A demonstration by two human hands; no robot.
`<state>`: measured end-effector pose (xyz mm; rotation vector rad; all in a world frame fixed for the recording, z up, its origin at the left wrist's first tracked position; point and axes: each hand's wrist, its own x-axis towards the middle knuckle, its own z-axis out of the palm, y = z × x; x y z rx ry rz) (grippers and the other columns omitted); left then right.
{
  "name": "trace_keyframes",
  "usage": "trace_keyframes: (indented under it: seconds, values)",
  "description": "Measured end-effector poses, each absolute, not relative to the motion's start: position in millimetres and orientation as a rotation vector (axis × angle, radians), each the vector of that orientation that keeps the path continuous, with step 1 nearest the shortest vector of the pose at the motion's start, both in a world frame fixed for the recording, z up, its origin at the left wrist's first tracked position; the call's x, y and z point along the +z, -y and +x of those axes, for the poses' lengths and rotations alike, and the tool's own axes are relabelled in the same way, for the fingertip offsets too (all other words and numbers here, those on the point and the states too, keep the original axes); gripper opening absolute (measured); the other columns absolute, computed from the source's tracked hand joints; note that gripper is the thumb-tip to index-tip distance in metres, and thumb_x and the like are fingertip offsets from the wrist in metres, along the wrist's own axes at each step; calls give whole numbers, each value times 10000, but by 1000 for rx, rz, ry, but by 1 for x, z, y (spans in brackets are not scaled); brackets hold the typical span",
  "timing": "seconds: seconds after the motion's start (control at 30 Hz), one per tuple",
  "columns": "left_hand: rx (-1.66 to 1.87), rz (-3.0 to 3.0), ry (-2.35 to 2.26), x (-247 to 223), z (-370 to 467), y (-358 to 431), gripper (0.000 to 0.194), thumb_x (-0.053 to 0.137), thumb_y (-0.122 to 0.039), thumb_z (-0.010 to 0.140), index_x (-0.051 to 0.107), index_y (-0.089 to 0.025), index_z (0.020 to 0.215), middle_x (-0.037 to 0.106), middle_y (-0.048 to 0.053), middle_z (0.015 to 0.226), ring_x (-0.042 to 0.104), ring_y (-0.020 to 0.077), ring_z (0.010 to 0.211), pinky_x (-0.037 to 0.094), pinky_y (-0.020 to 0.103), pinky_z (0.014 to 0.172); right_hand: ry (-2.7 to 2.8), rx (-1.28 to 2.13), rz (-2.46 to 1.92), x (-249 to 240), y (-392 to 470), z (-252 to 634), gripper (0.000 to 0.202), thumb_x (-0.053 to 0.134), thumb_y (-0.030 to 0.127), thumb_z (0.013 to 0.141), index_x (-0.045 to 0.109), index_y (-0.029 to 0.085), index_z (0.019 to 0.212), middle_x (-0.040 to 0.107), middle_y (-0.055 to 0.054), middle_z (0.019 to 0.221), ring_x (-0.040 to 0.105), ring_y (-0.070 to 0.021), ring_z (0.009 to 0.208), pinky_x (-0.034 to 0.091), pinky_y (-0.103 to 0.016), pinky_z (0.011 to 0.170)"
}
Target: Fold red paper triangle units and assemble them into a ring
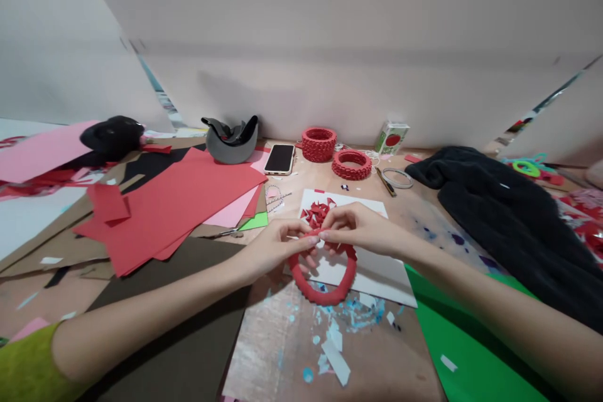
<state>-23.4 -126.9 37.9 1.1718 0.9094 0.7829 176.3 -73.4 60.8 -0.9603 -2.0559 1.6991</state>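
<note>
Pinching the red ring (325, 297) at its far edge — left hand (293, 240) and right hand (352, 227) close together — we are presumably steadying one small section.

The ring (323, 298) was red all over, matching the scraps (315, 214) on the white board (396, 286) and the knobbly rings (352, 173) farther back. Red sheets (183, 198) overlapped pink paper (228, 213); another sheet (452, 326) was vivid green. Turquoise and purple blotches speckled the tan bench (277, 342). The cap (232, 152) was grey, the cloth (504, 207) black, the sleeve (32, 361) yellow-green, the box (393, 137) white and green with a red patch.
</note>
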Motion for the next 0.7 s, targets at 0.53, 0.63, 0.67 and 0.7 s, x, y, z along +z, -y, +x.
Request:
trace_keyframes:
  seconds: [0.53, 0.63, 0.67, 0.7]
  values:
    - [590, 1190, -878, 54, -25, 148, 248, 694, -389, 790, 650, -146, 816, 718, 47, 722, 698, 166, 663, 568, 308, 687, 2539, 1279, -958, 94, 110, 179, 149, 585, 297, 859, 554, 211, 742, 655, -2, 722, 599, -139, 664, 442, -238, 573]
    - [561, 1202, -856, 58, -25, 152, 229, 669, -379, 813, 657, -151, 832, 723, 51, 750, 699, 166, 688, 563, 300, 701, 2533, 1387, -921, 98, 111, 179, 179, 591, 346, 865, 567, 209, 752, 672, -11, 749, 621, -151, 693, 465, -248, 605]
    - [559, 1208, -855, 59, -25, 152, 221, 665, -374, 817, 659, -154, 836, 724, 50, 755, 699, 166, 692, 560, 293, 697, 2492, 1474, -900, 96, 110, 179, 191, 601, 362, 858, 564, 205, 755, 681, -17, 766, 634, -160, 716, 477, -256, 625]
    - [563, 1217, -857, 61, -25, 152, 210, 666, -366, 817, 661, -157, 833, 724, 46, 754, 697, 163, 690, 557, 284, 690, 2439, 1571, -877, 94, 108, 179, 204, 610, 378, 852, 560, 203, 760, 690, -24, 786, 648, -169, 742, 489, -264, 646]
